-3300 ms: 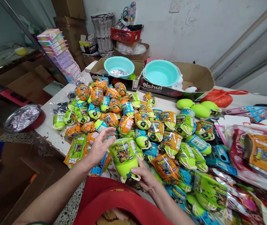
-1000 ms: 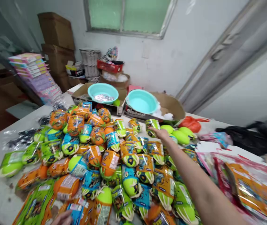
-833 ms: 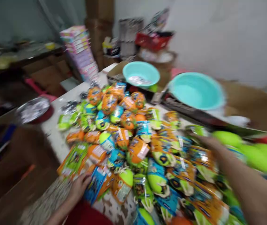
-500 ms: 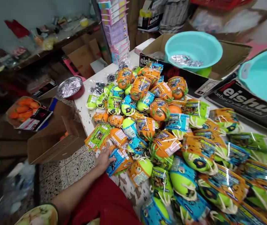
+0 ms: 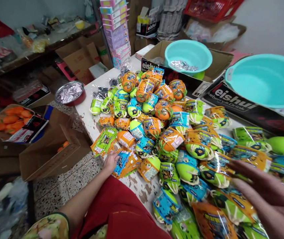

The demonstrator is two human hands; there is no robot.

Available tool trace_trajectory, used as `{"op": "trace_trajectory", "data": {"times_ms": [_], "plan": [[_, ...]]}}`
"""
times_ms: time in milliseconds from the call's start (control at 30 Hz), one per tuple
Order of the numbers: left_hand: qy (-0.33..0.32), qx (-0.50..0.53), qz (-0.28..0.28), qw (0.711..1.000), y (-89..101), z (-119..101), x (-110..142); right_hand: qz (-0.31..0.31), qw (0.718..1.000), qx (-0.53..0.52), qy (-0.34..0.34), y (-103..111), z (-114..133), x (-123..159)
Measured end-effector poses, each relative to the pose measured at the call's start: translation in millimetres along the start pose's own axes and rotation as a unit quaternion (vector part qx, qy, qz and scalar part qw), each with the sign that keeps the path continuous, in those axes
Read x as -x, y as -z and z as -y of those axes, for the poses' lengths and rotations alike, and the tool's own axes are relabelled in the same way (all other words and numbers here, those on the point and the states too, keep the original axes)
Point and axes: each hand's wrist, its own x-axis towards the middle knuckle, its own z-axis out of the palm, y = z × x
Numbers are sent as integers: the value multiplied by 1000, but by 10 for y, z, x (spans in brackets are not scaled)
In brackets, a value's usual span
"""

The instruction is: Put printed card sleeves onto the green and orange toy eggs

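Note:
My left hand [image 5: 111,162] rests at the table's near left edge, fingers stretched over the side of a small stack of flat blue and orange printed packets [image 5: 127,163]. My right hand [image 5: 268,196] hovers at the lower right, fingers extended and apart, holding nothing. Beneath it lie wrapped egg-shaped toys, such as a green one in an orange wrapper [image 5: 215,170]. An orange printed bag [image 5: 214,220] lies near its fingers. The rest of the pile, green and orange pieces in blue, green and orange wrappers, covers much of the white table [image 5: 88,116]. Green packets [image 5: 104,141] lie flat beyond my left hand.
Two turquoise basins [image 5: 263,96] sit in cartons along the far side. A metal bowl of silvery packets [image 5: 70,93] stands at the left corner. Lower left are an open carton [image 5: 44,159] and a box of orange pieces [image 5: 13,119]. Stacked boxes [image 5: 118,36] rise behind.
My right hand has come into view from the right, over the wrapped toys. An orange bag now shows at the lower right. My left hand stays by the packets while the view has shifted rightward.

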Motion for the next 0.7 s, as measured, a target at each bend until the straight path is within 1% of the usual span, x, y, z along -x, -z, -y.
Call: {"op": "trace_trajectory", "data": {"times_ms": [133,233,300,400,500,600,700], "plan": [[11,-7,-15,1000,13,41,-8,106,990,-80,-54,-609,-285,478],[14,-15,-24,1000,20,95,-9,164,977,-119,-62,-1005,-472,714],[6,-17,-30,999,21,121,-2,200,970,-124,-60,-1204,-524,844],[-1,-14,-38,999,21,131,23,249,960,-117,-55,-1428,-533,1021],[10,-6,-53,999,26,117,53,292,949,-111,-50,-1604,-553,1164],[19,-3,-64,998,41,94,71,332,936,-110,-37,-1753,-619,1258],[5,-3,-67,998,67,67,70,355,930,-94,-24,-1862,-703,1304]]}}
